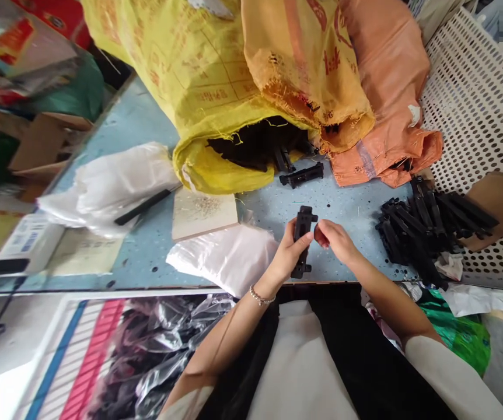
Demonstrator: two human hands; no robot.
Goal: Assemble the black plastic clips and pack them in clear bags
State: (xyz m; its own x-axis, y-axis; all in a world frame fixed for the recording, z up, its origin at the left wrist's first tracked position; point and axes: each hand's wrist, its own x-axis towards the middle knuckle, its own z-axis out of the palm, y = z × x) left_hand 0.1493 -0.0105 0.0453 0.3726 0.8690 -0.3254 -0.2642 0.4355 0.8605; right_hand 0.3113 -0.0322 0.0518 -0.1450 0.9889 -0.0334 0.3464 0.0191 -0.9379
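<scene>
My left hand point(287, 255) is closed around a long black plastic part point(303, 226), held upright just above the near edge of the blue table point(146, 245). My right hand point(336, 239) is beside it with fingers pinched at the part's upper side; whether it holds anything small there is hidden. A pile of similar black parts point(426, 230) lies to the right. One loose black part point(301, 174) rests on the table ahead.
A yellow woven sack point(199, 87) lies open with black parts spilling out, orange sacks point(365, 87) beside it. White plastic bags point(115, 184) and a flat card point(203, 213) sit left. A white perforated crate point(479, 105) stands right.
</scene>
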